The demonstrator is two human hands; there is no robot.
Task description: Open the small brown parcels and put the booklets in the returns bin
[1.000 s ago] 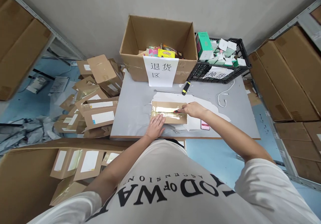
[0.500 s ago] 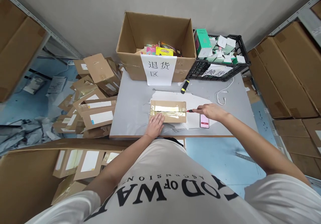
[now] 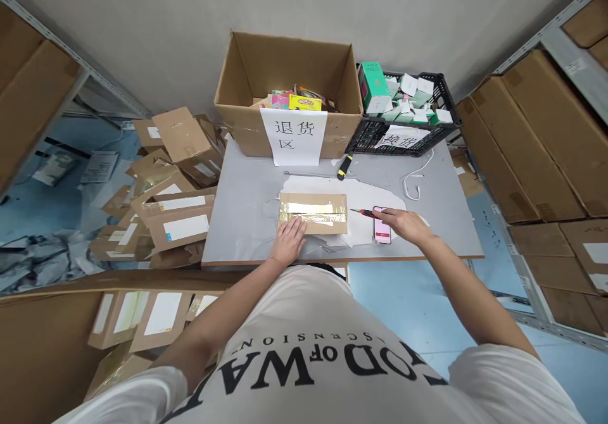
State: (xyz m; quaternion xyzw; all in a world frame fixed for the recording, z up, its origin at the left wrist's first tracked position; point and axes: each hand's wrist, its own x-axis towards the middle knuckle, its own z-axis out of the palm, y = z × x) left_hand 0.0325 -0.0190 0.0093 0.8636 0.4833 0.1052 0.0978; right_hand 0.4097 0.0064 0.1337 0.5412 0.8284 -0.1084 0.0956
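My left hand [image 3: 288, 239] lies flat with its fingers out on the front left part of a small brown cardboard box [image 3: 335, 226]. Shiny tape runs along the middle of the box's top. In my right hand [image 3: 406, 223] is a slim craft knife [image 3: 365, 212] with a red and black handle. Its thin tip points left, a little apart from the box's right side. Below the knife and my fingers lies a phone [image 3: 382, 234] with a lit pink screen. A white sheet [image 3: 365, 190] is spread under the box.
At the table's [image 3: 242, 209] back stand a large open carton [image 3: 247, 133] with colourful packets and a black crate [image 3: 441, 130] of small boxes. A black and yellow cutter [image 3: 344, 168] and a white cable [image 3: 412, 187] lie nearby. Used boxes [image 3: 185, 136] pile up left.
My right hand has drawn the knife back to the right, off the box's edge and over the phone. My left hand stays on the box. The whole view has shifted slightly.
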